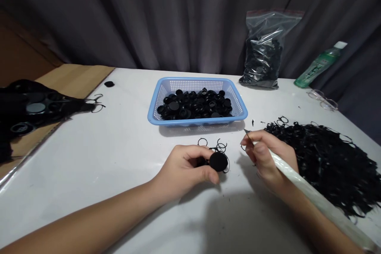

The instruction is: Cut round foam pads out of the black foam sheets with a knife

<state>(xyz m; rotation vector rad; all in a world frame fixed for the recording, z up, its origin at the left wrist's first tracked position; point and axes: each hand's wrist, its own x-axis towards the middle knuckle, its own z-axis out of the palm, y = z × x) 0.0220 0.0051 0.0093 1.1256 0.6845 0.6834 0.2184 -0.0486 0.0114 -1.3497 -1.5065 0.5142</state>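
Note:
Between the thumb and fingers of my left hand is a round black cap, its flat face turned toward me. Several thin black rings lie on the table just behind that hand. My right hand is closed around a knife with a slim pointed blade and a long whitish handle that runs back along the forearm. The blade tip points up and left, apart from the cap. Beyond both hands stands a blue basket holding many black caps.
A large heap of black trimmings spreads at the right. Behind it are eyeglasses, a green bottle and a clear bag of black pieces. At left, more black caps lie over cardboard; a single cap sits nearby.

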